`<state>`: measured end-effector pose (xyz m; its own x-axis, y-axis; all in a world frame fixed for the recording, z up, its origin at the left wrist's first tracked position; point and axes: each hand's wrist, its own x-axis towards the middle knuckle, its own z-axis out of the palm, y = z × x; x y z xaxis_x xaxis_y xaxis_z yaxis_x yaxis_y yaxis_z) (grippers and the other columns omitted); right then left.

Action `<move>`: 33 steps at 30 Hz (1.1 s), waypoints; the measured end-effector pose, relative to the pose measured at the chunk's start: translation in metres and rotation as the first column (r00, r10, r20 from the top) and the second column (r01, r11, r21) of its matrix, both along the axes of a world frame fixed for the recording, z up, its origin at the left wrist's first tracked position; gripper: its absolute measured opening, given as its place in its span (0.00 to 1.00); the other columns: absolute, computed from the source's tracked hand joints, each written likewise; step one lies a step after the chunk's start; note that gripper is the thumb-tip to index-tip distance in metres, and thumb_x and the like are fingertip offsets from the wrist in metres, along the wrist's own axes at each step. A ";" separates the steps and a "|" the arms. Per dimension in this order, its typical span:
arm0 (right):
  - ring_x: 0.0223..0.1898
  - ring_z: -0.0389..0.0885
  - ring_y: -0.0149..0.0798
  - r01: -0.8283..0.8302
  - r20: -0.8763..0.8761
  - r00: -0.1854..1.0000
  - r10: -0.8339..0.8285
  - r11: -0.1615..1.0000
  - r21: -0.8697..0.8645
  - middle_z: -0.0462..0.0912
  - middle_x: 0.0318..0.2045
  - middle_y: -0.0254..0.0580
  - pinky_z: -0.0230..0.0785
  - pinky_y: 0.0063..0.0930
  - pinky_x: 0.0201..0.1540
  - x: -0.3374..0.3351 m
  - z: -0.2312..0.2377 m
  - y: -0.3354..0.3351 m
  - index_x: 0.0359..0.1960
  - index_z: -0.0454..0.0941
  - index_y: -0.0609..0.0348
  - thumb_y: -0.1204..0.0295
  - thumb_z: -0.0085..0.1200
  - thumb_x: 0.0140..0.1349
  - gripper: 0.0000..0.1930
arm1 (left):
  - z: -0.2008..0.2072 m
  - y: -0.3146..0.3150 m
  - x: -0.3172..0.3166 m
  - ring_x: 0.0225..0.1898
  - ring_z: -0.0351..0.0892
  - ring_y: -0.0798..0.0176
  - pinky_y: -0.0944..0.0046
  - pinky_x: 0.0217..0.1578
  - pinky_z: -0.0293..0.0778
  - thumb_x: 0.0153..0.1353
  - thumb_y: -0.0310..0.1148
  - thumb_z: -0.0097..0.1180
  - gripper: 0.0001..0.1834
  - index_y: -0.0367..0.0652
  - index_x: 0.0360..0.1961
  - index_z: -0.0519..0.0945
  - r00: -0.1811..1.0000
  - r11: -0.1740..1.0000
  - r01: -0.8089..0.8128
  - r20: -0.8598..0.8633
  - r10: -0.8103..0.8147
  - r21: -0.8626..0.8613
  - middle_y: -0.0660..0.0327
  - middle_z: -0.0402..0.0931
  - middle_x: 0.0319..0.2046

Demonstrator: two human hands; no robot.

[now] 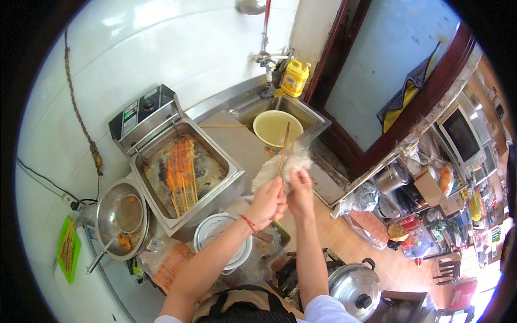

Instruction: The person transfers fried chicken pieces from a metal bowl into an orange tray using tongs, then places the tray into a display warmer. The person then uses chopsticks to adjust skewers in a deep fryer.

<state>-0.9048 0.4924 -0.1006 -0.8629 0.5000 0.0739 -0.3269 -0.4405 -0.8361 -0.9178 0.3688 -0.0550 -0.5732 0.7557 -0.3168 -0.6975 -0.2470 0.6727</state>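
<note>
Your brown sticks (285, 142) stand upright-ish ahead of you, right of the fryer and just near of the basin, against an off-white cloth (269, 171). Your left hand (271, 203) has its fingers curled tight around their near end; your right hand (300, 194) pinches the cloth. A slack pinch could let the sticks slip toward the pale basin (255, 131). Swing left and the loose cloth might trail into the fryer (212, 202), where skewers (183, 167) lie in likely hot oil; spatter could catch your left forearm, above the white tub (200, 235).
</note>
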 end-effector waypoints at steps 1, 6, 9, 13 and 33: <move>0.31 0.69 0.21 0.016 -0.036 0.999 -0.015 0.999 0.032 0.75 0.30 0.26 0.63 0.17 0.36 -0.001 -0.003 -0.001 0.32 0.73 0.56 0.72 0.50 0.65 0.04 | -0.001 0.005 0.007 0.14 0.47 0.77 0.76 0.11 0.41 0.69 0.50 0.37 0.20 0.51 0.24 0.59 1.000 0.999 0.006 0.015 -0.006 -0.037 0.71 0.52 0.17; 0.29 0.64 0.20 0.161 -0.073 0.986 -0.151 0.974 0.161 0.72 0.27 0.25 0.60 0.17 0.33 -0.039 -0.019 0.023 0.29 0.72 0.56 0.70 0.51 0.64 0.06 | -0.006 -0.009 0.047 0.13 0.46 0.77 0.76 0.10 0.41 0.69 0.51 0.36 0.20 0.51 0.24 0.58 0.999 0.996 -0.006 0.039 0.010 -0.090 0.71 0.51 0.16; 0.27 0.64 0.20 0.174 0.010 0.984 -0.177 0.979 0.107 0.70 0.24 0.25 0.59 0.17 0.30 -0.083 -0.029 0.047 0.28 0.71 0.55 0.69 0.51 0.65 0.08 | -0.002 -0.041 0.068 0.14 0.47 0.77 0.76 0.11 0.43 0.70 0.50 0.33 0.19 0.49 0.28 0.62 0.998 0.990 0.034 0.058 -0.026 -0.136 0.71 0.51 0.17; 0.31 0.71 0.28 -0.117 0.128 0.987 0.100 0.985 0.127 0.72 0.25 0.31 0.67 0.26 0.34 -0.124 -0.048 0.055 0.39 0.74 0.57 0.65 0.50 0.65 0.09 | 0.003 -0.069 0.076 0.16 0.46 0.77 0.77 0.15 0.47 0.72 0.46 0.29 0.18 0.59 0.59 0.62 0.999 0.996 0.005 -0.047 -0.009 -0.087 0.71 0.51 0.20; 0.34 0.78 0.47 0.283 -0.311 0.871 0.381 0.129 0.950 0.76 0.39 0.48 0.73 0.31 0.34 0.008 0.055 -0.116 0.37 0.77 0.62 0.80 0.57 0.50 0.11 | 0.052 -0.155 0.087 0.30 0.75 0.61 0.63 0.26 0.73 0.65 0.28 0.40 0.05 0.41 0.41 0.66 0.888 0.972 -0.180 -0.450 0.095 -0.149 0.56 0.73 0.34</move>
<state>-0.8964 0.3763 -0.0459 -0.5801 -0.3320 0.7438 -0.7458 0.5837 -0.3211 -0.8311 0.2138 -0.0029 -0.7791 0.6124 -0.1341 -0.2902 -0.1628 0.9430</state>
